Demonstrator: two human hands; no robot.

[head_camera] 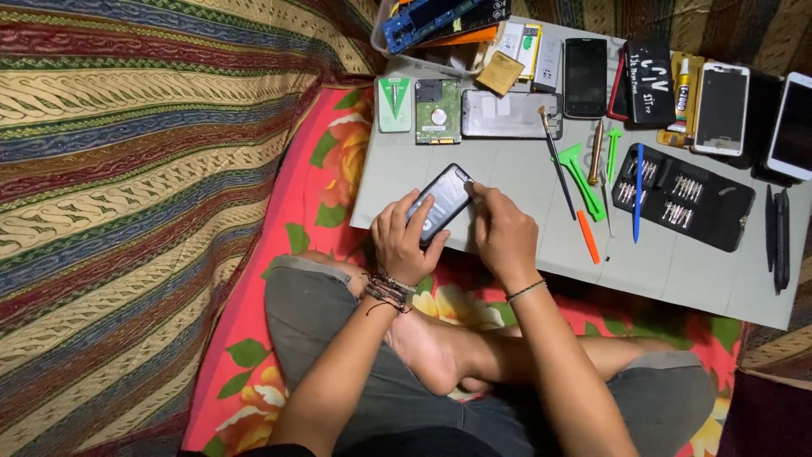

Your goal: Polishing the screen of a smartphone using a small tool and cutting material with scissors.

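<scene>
The person's crossed legs in grey shorts (338, 338) fill the bottom of the view, one bare foot (427, 351) tucked up between the knees, on a red cloth with flowers (288, 195). Above the legs lies a grey board (677, 271), and everything else is placed by it.

At the board's near edge, the left hand (404, 241) holds a dark phone (441, 201), fingers wrapped around its lower end and thumb on its side. The phone is tilted, its top pointing toward the far right. The right hand (503, 237) touches the phone's upper right edge with pinched fingertips; the other fingers are curled in. Whether something thin sits between those fingertips cannot be told. Thread bands circle the left wrist, a thin bracelet the right.

Along the board's far edge sit a small green and white packet (394, 103), a green circuit board (438, 112), a grey phone back (510, 114) and a black phone (585, 76). Further right on that edge are a black box (649, 85), a glue tube (682, 101), a white phone frame (721, 108) and a white phone (793, 127).

In the board's middle, right of the hands, lie a thin brush (556, 161), a green plastic pry tool (584, 178), an orange pry stick (589, 237) and a blue pry stick (639, 195). A black case of screwdriver bits (694, 203) lies open beside them. Dark tweezers (778, 241) rest at the board's right end.

Left of the board stretches a striped patterned cloth (127, 169).
</scene>
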